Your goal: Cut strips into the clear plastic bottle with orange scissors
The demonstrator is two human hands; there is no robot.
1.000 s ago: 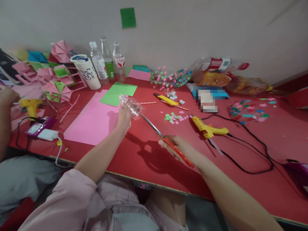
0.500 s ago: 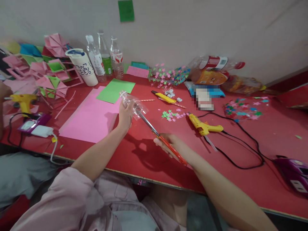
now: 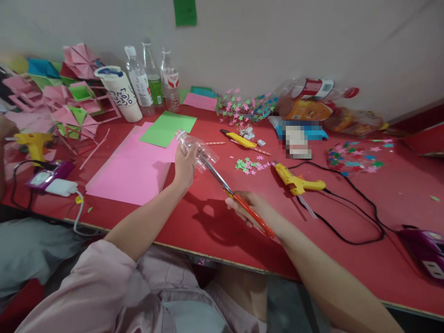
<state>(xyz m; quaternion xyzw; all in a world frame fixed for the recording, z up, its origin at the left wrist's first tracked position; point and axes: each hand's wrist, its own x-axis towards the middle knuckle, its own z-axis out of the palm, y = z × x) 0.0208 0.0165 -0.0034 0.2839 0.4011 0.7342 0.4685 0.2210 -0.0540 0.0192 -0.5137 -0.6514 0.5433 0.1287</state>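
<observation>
Since a second ago, our scissors (image 3: 239,200) have come forward, so the blades now overlap the cut end of the clear bottle piece (image 3: 209,153) rather than just meeting its rim; we cannot tell whether they lie inside or in front of the plastic. Our left hand (image 3: 185,164) grasps the bottle piece around its body, neck tilted up and to the left, above the red table (image 3: 187,226) near the right edge of the pink paper (image 3: 128,171). Our right hand (image 3: 258,206) grips the red handles, pointing the blades away from us to the upper left. Just behind the pink paper's front part, a green sheet (image 3: 169,127) overlaps it. Beyond our scissors lie loose paper stars (image 3: 248,165) and a yellow cutter (image 3: 241,139), with a yellow glue gun (image 3: 294,180) to the right.
</observation>
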